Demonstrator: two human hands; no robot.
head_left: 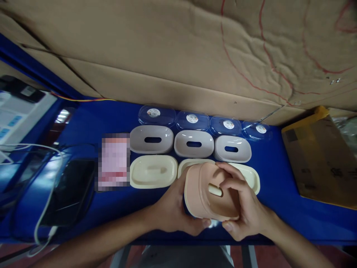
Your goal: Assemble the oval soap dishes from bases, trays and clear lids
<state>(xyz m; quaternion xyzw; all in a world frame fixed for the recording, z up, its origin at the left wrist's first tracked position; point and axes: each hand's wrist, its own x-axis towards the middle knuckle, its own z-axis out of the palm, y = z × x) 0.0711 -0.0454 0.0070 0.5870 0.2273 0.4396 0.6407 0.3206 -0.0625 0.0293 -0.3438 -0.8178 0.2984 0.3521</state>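
Both my hands are closed about the peach box (195, 191), at lower centre of the frame: left hand (174, 208) round its left side, right hand (245, 204) on its right, one finger near the slot. The box is tilted above the cream trays (154, 171). Risk noted: should my thumbs slip on the smooth lower edge, it could drop onto those trays. A low swing could also knock the white boxes (193, 149) behind out of line.
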